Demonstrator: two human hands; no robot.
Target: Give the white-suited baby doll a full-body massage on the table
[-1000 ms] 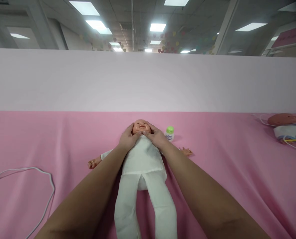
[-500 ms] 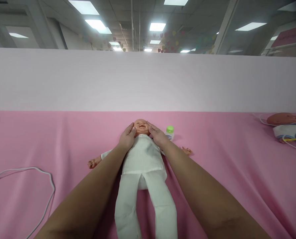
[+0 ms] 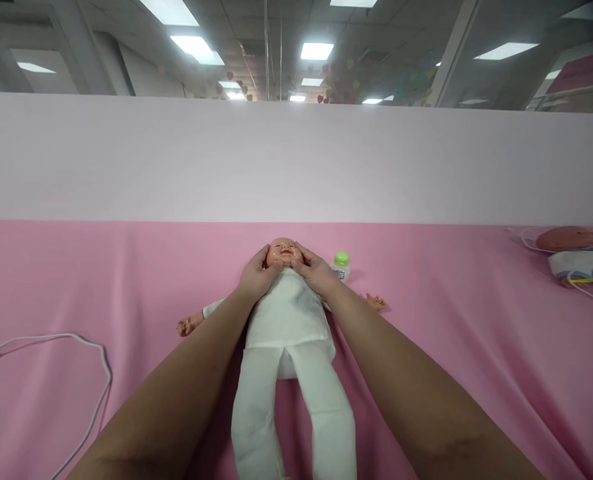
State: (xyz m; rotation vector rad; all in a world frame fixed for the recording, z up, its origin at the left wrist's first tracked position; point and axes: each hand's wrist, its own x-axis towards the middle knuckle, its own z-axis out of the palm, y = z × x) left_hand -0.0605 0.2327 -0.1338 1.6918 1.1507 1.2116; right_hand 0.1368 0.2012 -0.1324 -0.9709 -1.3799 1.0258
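Note:
A baby doll (image 3: 289,313) with a white cloth body lies on its back, head away from me and arms spread out to the sides. My left hand (image 3: 259,273) cups the left side of its head, fingers along the cheek and thumb at the chin. On the other side my right hand (image 3: 315,272) cups the head the same way, its thumb also near the chin. Both hands hold the head between them, and their outer fingers are partly hidden. Just beyond my right hand stands a small clear bottle (image 3: 341,268) with a green cap.
A pink sheet (image 3: 141,280) covers the surface, with folds at the right. A pale cable (image 3: 101,360) curves across the left side. At the far right lies another doll (image 3: 571,238) beside white and blue cloth and thin tubing. A white wall panel (image 3: 296,160) rises behind.
Both thumbs have slid from the doll's cheeks down and inward to its chin. The fingers stay at the sides of the head, and the doll has hardly moved.

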